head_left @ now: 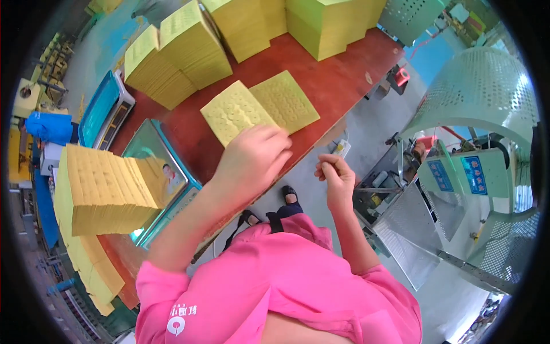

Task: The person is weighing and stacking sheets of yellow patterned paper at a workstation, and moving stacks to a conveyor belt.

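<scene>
Long red-brown desk running diagonally across the view, with perforated metal machinery to the right. Tall stacks of yellow paper along the far edge of the desk, another fanned yellow stack at the near left, partly over a teal tray. Near the desk's middle, two yellow embossed sheets side by side, touching. Pink sleeves at the bottom. Left hand over the near corner of the left sheet, grip curled and pinching its edge. Right hand raised off the desk's edge, above the floor, grip pressed together with fingertips closed; anything held too small to tell.
</scene>
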The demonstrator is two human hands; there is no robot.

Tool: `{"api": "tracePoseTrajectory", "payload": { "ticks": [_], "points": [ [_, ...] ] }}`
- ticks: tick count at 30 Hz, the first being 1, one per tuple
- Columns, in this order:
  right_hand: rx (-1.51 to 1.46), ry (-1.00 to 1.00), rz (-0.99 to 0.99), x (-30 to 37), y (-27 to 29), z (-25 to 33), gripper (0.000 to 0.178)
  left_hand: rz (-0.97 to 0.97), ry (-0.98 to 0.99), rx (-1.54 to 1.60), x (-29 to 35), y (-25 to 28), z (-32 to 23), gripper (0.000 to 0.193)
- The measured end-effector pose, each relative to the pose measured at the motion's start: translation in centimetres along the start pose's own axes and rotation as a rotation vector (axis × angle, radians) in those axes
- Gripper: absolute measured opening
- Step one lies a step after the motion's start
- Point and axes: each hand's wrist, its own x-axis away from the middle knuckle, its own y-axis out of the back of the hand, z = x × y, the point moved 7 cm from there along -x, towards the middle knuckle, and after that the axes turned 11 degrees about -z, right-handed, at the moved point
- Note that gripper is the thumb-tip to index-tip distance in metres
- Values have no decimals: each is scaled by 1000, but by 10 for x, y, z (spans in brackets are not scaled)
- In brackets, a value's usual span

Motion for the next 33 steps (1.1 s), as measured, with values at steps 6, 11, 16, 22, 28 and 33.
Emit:
{"api": "tracePoseTrajectory", "payload": {
  "ticks": [6, 11, 16, 22, 28, 33],
  "points": [
    [-39, -112, -4, -21, 33, -8, 18, 335, -12, -405, -51, -120, 61, 20],
    [-30, -118, 9, -48, 43, -1, 18, 394, 90, -489, -55, -139, 74, 24],
    [-55, -107, 78, -60, 35, -5, 18, 325, 76, -497, -53, -136, 69, 17],
    [-55, -151, 142, -61, 19, -11, 18, 315, 101, -500, -51, -135, 75, 14],
    [-49, -145, 156, -68, 19, -8, 18, 281, 90, -464, -50, -133, 77, 6],
    [-43, -119, 157, -73, 22, -4, 18, 266, 126, -471, -50, -128, 70, 7]
  ]
}}
